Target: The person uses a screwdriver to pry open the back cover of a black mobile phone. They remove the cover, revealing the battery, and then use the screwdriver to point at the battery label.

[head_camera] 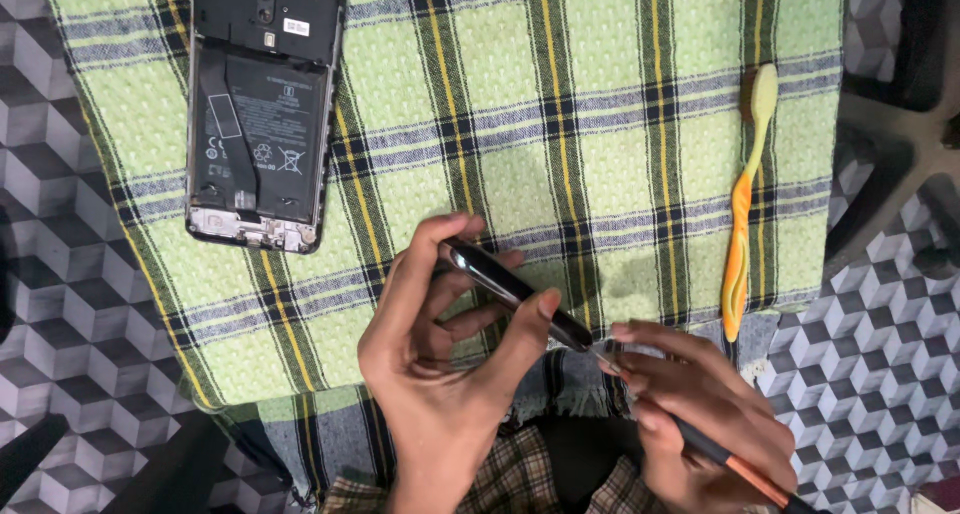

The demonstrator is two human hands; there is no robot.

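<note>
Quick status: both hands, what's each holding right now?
Left hand: closed on a dark phone cover, held edge-on.
Right hand: closed on a thin tool, tip at the cover.

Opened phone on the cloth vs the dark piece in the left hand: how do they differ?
The opened phone lies flat on the green plaid cloth, untouched; the dark glossy piece is held off the cloth, tilted edge-on, in the left hand. The phone shows its battery and inner parts; the piece shows only a thin, shiny edge. The right hand puts a slim tool to the piece, not the phone. Both are dark and elongated.
</note>
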